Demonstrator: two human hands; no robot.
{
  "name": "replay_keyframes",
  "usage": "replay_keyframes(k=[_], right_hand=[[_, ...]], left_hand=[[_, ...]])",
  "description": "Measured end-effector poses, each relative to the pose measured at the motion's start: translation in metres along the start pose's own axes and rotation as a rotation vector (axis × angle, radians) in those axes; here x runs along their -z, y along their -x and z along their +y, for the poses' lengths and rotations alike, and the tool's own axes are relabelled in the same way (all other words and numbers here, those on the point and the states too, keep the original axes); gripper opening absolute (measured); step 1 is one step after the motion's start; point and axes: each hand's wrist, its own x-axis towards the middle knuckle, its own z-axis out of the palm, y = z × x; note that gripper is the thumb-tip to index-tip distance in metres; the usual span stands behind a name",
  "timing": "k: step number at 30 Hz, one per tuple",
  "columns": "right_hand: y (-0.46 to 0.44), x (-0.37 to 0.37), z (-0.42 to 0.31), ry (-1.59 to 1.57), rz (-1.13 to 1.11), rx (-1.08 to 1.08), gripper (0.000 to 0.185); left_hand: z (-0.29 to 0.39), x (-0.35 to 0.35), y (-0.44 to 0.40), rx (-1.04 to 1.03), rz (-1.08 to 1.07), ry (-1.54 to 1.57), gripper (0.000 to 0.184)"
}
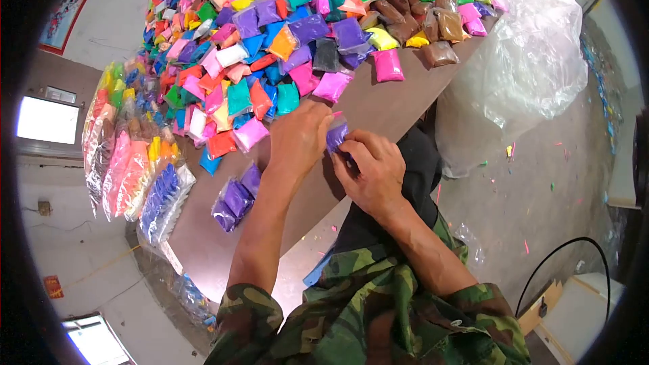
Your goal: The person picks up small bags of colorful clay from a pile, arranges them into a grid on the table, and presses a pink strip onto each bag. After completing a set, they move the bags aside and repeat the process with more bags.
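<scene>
Purple packet (336, 137) — clear-wrapped, handheld

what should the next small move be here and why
Probably lower the purple packet beside the group of purple packets on the table: the right hand has its fingers on it, the left hand is close against it, and that group matches its colour and lies apart from the mixed pile.
</scene>
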Motion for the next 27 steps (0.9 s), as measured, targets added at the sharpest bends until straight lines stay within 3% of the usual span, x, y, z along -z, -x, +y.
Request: replay_keyframes(k=[10,13,17,22,27], right_hand=[[0.001,0.003,-0.001,-0.021,-0.002,0.004,0.027],[0.001,0.003,0.001,-0.022,-0.008,0.013,0.027],[0.004,0.003,0.002,-0.028,-0.004,0.012,0.027],[0.006,0.002,0.001,-0.021,-0.002,0.027,0.031],[0.004,0.007,0.0,-0.006,-0.066,0.049,0.041]], left_hand=[[0.031,0.014,0.02,0.056,0.015,0.135,0.012],[0.015,0.002,0.014,0.055,0.007,-0.045,0.012],[0.004,0.006,0.009,0.06,0.046,0.026,0.014],[0.038,0.02,0.024,0.12,0.044,0.087,0.012],[0.017,0.008,0.023,0.076,0.047,-0.073,0.014]])
